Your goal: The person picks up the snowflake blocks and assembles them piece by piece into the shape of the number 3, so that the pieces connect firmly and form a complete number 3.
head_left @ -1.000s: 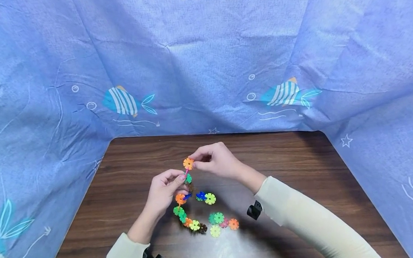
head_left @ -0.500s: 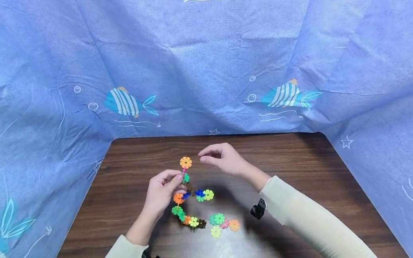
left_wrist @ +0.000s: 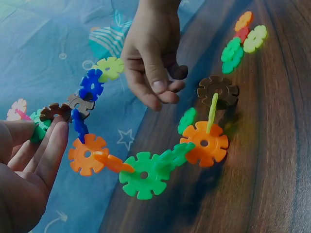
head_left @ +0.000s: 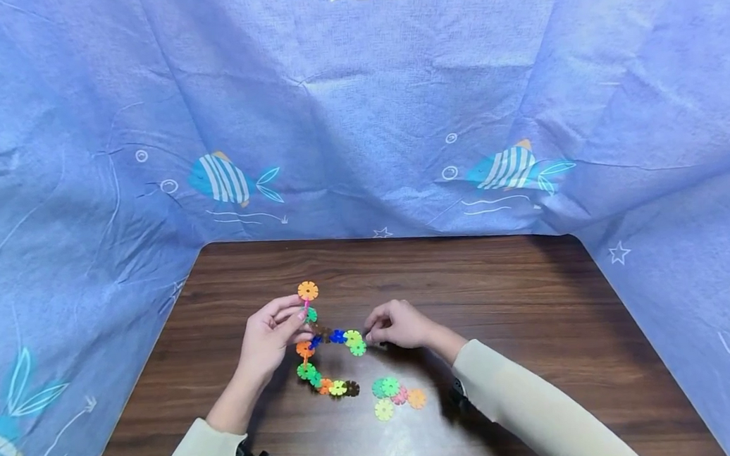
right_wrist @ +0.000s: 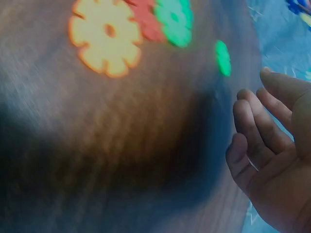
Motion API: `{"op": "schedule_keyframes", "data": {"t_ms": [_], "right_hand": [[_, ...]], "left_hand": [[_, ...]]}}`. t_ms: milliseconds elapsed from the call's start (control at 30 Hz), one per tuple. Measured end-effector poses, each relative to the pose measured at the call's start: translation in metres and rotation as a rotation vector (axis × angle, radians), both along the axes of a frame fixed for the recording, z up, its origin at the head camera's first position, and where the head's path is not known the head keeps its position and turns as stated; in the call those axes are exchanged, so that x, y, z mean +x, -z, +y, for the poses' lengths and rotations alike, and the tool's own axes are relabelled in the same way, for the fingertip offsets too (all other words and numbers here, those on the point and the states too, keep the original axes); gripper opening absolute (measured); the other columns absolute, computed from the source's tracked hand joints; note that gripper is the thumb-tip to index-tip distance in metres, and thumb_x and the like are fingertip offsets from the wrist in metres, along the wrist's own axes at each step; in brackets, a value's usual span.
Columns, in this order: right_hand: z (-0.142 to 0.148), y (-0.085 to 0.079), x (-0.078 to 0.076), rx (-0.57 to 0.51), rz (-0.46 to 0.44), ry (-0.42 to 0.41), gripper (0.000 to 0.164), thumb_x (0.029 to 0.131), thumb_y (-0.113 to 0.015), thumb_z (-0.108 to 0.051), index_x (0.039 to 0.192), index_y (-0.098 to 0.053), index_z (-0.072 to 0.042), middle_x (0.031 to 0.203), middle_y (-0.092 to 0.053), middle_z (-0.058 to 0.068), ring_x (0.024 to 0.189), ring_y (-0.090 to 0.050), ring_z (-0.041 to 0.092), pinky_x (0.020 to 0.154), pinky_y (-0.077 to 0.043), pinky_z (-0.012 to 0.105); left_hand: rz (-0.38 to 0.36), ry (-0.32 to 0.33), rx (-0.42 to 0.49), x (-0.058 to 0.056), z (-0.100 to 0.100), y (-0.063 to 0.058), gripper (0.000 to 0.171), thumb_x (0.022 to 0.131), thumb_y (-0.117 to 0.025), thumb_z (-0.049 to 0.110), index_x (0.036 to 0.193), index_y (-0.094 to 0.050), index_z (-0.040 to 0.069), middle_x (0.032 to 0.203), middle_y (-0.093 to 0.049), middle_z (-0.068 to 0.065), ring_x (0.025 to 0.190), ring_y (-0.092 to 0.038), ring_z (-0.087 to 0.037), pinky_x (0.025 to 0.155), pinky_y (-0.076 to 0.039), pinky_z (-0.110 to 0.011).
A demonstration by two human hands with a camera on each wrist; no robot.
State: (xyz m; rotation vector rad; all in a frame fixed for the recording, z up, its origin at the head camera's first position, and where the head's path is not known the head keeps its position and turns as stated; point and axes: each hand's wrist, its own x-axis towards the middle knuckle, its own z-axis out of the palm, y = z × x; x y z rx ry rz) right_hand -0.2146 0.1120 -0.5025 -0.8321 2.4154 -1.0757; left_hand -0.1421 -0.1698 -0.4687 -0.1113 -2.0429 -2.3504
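My left hand [head_left: 266, 334] pinches a chain of interlocking plastic flower discs [left_wrist: 144, 174] at a green disc [left_wrist: 40, 125] near its upper end. A pink disc and an orange disc [head_left: 308, 290] stick up above the fingers. From there the chain curves through brown, blue, orange, green and yellow discs to a brown disc [left_wrist: 217, 91] over the table. A side branch with blue discs ends in a yellow disc [left_wrist: 109, 68]. My right hand [head_left: 400, 324] holds nothing, its fingers loosely bent. Beside its fingertips is a loose green disc [right_wrist: 222, 58].
Several loose discs lie on the brown wooden table [head_left: 504, 303] in front of the right forearm: green ones [head_left: 389, 387], a yellow one [head_left: 384, 409], a red-pink one [head_left: 400, 395] and an orange one [head_left: 418, 398]. A blue fish-print cloth [head_left: 357, 115] surrounds the table's back and sides.
My right hand has let go of the orange disc at the top and come down toward the loose green disc. The left hand has shifted left with the chain.
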Motion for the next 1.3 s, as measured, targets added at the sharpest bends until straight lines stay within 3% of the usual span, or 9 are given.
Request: {"op": "schedule_keyframes", "data": {"t_ms": [167,300,500,600,833,1000,1200,1300], "right_hand": [[-0.009,0.008,0.005,0.063,0.057,0.02,0.029,0.086,-0.084,-0.027,0.108,-0.077,-0.01,0.083,-0.075,-0.01,0.071,-0.067,0.004,0.077,-0.056,0.023],[-0.016,0.013,0.008,0.107,0.12,0.033,0.034,0.083,-0.087,-0.034,0.107,-0.078,-0.012,0.077,-0.069,-0.013,0.067,-0.062,0.001,0.071,-0.054,0.022],[-0.021,0.018,0.012,0.167,0.224,0.045,0.025,0.081,-0.088,-0.035,0.098,-0.08,-0.019,0.074,-0.064,-0.015,0.068,-0.057,0.0,0.068,-0.05,0.022],[-0.019,0.017,0.012,0.147,0.197,0.071,0.019,0.08,-0.09,-0.027,0.093,-0.08,-0.019,0.076,-0.067,-0.013,0.072,-0.059,0.001,0.072,-0.052,0.024],[-0.005,0.01,0.005,0.044,0.025,0.105,0.02,0.079,-0.088,-0.009,0.09,-0.072,-0.014,0.074,-0.067,-0.008,0.069,-0.062,0.005,0.075,-0.054,0.027],[0.0,-0.006,-0.002,-0.08,0.074,0.169,0.012,0.085,-0.083,-0.011,0.094,-0.077,-0.016,0.078,-0.071,-0.008,0.071,-0.064,0.007,0.069,-0.056,0.026],[-0.002,-0.045,-0.007,-0.287,0.123,0.248,0.009,0.089,-0.081,-0.015,0.097,-0.079,-0.017,0.087,-0.076,-0.002,0.074,-0.067,0.014,0.068,-0.057,0.027],[-0.001,-0.06,-0.003,-0.367,0.144,0.261,0.009,0.09,-0.081,-0.016,0.098,-0.079,-0.017,0.089,-0.077,-0.001,0.072,-0.066,0.017,0.064,-0.056,0.026]], "left_hand": [[0.012,-0.011,-0.038,-0.001,-0.001,-0.001,0.039,0.098,-0.066,-0.001,0.132,-0.055,-0.016,0.096,-0.077,0.005,0.075,-0.075,-0.013,0.073,-0.064,-0.032],[0.02,-0.024,-0.071,-0.001,-0.002,-0.001,0.037,0.097,-0.067,-0.002,0.13,-0.057,-0.015,0.096,-0.078,0.003,0.079,-0.075,-0.012,0.076,-0.064,-0.033],[0.025,-0.077,-0.167,-0.002,0.0,0.0,0.029,0.095,-0.07,-0.001,0.122,-0.066,-0.011,0.1,-0.078,-0.003,0.088,-0.072,-0.005,0.083,-0.061,-0.024],[0.017,-0.091,-0.216,-0.003,0.001,0.001,0.026,0.095,-0.071,0.001,0.119,-0.07,-0.008,0.103,-0.077,-0.009,0.091,-0.07,-0.004,0.085,-0.059,-0.021],[0.045,-0.079,-0.201,-0.004,0.006,0.001,0.026,0.097,-0.068,0.0,0.121,-0.068,-0.008,0.109,-0.072,-0.025,0.088,-0.071,-0.006,0.081,-0.061,-0.023],[0.066,-0.043,-0.221,-0.002,0.007,0.003,0.031,0.097,-0.069,0.001,0.127,-0.066,-0.006,0.104,-0.072,-0.029,0.082,-0.074,-0.01,0.08,-0.063,-0.03],[0.018,-0.02,-0.151,-0.001,0.011,0.002,0.036,0.098,-0.067,0.002,0.134,-0.062,-0.003,0.108,-0.07,-0.029,0.081,-0.074,-0.01,0.073,-0.064,-0.032],[0.063,-0.026,-0.153,0.0,0.017,0.003,0.036,0.098,-0.067,0.002,0.134,-0.063,-0.004,0.109,-0.071,-0.028,0.082,-0.074,-0.009,0.073,-0.064,-0.031]]}}
